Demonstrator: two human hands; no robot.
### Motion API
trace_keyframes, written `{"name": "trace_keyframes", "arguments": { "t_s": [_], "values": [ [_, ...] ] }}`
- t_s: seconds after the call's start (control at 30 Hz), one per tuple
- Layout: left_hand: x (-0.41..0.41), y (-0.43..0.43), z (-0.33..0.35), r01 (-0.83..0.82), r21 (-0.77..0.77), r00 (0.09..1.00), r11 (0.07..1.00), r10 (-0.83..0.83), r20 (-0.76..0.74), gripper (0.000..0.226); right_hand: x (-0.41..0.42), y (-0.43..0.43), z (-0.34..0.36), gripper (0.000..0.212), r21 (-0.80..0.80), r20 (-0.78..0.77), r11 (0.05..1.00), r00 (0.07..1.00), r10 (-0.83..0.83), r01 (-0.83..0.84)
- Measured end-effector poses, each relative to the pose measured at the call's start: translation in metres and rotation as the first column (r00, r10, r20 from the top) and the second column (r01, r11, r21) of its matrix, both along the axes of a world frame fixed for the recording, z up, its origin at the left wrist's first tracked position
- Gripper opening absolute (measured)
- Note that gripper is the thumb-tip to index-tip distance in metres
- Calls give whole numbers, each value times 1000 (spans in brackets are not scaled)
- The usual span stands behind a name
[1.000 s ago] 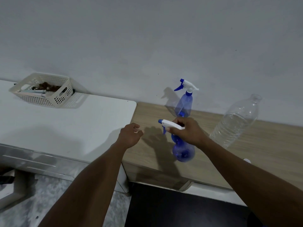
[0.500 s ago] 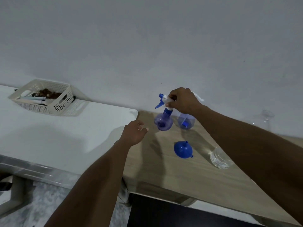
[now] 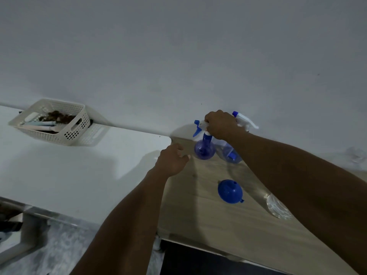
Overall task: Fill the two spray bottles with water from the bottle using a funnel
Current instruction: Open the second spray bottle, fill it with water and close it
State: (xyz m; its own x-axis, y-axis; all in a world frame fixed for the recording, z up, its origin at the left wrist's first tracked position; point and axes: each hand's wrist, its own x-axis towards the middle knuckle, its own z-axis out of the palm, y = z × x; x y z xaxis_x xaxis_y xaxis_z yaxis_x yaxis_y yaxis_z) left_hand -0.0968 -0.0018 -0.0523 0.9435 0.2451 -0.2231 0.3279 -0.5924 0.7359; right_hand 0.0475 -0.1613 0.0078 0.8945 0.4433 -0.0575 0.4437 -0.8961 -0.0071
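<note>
Wooden desk with blue funnel; grey wall

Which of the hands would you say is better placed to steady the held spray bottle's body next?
Probably left. The left hand hovers free beside the round body of the spray bottle, while the right hand grips its top.

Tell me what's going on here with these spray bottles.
A person's right hand grips the trigger head of the nearer spray bottle at the back of the wooden table, beside the second spray bottle. The left hand hovers near it, holding nothing. The blue funnel lies on the table, unused, and the clear water bottle is partly hidden by the arm.
</note>
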Motion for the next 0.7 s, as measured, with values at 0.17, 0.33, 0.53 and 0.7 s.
{"name": "trace_keyframes", "arguments": {
  "t_s": [0.17,0.33,0.53,0.7],
  "values": [
    [3,-8,-2,48,15,999,999,-47,-25,48,-3,-7,6,30,192,91,981,996,1,-19],
    [1,-19,-3,81,7,996,997,-81,-34,49,-12,-48,20,31,543,440,840,854,-276,-8],
    [-7,-38,-10,119,11,991,993,-118,-63,48,-16,-97,-9,51,204,39,942,960,-279,266],
    [-16,-50,-9,145,3,988,989,-145,-61,51,-28,-107,3,32,282,50,926,960,-274,250]
  ]
}}
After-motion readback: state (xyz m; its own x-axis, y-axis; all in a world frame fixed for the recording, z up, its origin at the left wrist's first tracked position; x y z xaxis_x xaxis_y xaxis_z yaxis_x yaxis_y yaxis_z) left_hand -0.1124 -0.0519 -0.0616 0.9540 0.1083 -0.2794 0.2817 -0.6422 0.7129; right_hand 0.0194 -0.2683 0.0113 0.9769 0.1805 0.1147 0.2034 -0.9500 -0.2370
